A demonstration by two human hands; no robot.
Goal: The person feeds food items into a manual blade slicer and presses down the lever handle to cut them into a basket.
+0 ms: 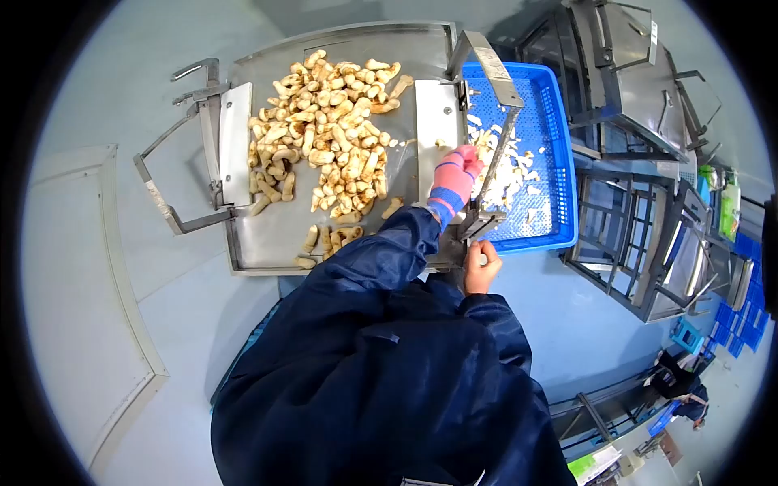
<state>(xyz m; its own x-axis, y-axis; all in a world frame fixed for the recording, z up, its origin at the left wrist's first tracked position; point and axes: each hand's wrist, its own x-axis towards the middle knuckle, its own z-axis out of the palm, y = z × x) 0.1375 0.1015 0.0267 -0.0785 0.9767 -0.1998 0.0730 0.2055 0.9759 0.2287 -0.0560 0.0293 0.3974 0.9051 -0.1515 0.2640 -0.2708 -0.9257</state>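
Note:
My left hand, in a pink glove with blue stripes, is closed at the white cutting board beside the hinged blade. Its fingers pinch a pale mushroom, mostly hidden by the glove and the blade. Bare and curled, my right hand grips the handle at the near end of the blade frame. Under and beyond the blade, white mushroom slices lie in a blue perforated crate. A big heap of whole brownish mushrooms covers much of the steel table to the left.
On the table's left side stands a second hinged cutter with its own white board. Steel racks are to the right of the crate. Farther off at lower right, another person is near blue crates.

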